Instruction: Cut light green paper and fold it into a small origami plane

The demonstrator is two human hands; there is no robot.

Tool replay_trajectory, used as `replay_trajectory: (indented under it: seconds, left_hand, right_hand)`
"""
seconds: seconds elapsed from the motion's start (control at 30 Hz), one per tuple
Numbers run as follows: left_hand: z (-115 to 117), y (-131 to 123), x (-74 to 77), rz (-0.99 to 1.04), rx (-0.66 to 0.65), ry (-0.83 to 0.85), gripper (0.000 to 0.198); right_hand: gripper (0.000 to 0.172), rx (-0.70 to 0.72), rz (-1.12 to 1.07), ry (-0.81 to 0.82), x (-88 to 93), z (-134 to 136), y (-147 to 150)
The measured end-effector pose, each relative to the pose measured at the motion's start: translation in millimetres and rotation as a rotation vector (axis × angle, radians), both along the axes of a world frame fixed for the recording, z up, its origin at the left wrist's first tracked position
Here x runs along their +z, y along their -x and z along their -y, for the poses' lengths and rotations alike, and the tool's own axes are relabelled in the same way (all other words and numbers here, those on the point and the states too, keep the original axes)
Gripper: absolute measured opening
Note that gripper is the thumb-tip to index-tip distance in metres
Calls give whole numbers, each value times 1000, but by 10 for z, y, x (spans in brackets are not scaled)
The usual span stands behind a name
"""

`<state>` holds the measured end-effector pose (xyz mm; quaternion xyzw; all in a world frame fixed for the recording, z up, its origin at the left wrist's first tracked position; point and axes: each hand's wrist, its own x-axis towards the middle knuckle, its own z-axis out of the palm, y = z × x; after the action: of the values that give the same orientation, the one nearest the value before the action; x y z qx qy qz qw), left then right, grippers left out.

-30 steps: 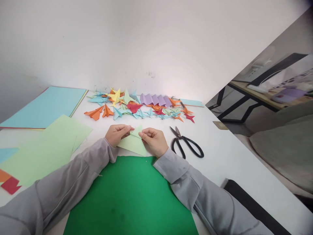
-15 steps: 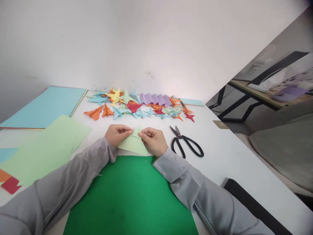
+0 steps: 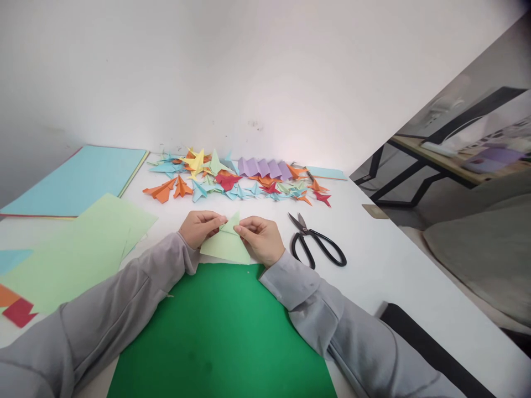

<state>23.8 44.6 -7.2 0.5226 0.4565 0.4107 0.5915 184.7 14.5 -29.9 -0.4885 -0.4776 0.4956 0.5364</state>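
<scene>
A piece of light green folded paper (image 3: 226,247) is held between my two hands, just beyond the far edge of a dark green sheet (image 3: 224,326). My left hand (image 3: 202,228) pinches its upper left part between thumb and fingers. On the opposite side, my right hand (image 3: 262,239) grips the upper right part the same way. A small pointed tip of the paper sticks up between the fingertips, and the lower part flares out below. Black-handled scissors (image 3: 316,239) lie with blades slightly apart to the right of my right hand.
Several folded paper planes (image 3: 194,161) and a pleated purple paper (image 3: 263,168) line the wall. Blue sheets (image 3: 83,179) and a light green sheet (image 3: 78,249) lie at left, with red scraps (image 3: 19,313). A black bar-shaped object (image 3: 427,348) rests at front right.
My left fingertips have shifted slightly on the folded paper, showing a bit more of its upper part. Otherwise the scene looks the same.
</scene>
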Motion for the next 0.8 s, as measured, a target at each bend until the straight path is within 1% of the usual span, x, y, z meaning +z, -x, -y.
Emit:
replay_trajectory:
  seconds: [0.1,0.17,0.33,0.5,0.67,0.8]
  left_hand:
    - [21,-4,49,-96,-36,-112,30]
    - [26,-5,69,-117,-40,-140,29]
    - [14,-7,54,-90,23,-120,31]
    - [10,-16,41,-84,80,-107,35]
    - [25,-30,49,-67,112,-67,34]
    - [23,-21,36,-64,98,-57,34]
  right_hand:
    - [34,18,-16,-7,-18,-4,-4]
    - [34,28,-24,-5,-16,-1,-4]
    - [37,82,-5,7,10,19,-3]
    - [42,150,85,-5,-11,10,-21]
    - [40,179,150,-15,9,5,-32]
    - [37,171,95,18,34,12,-18]
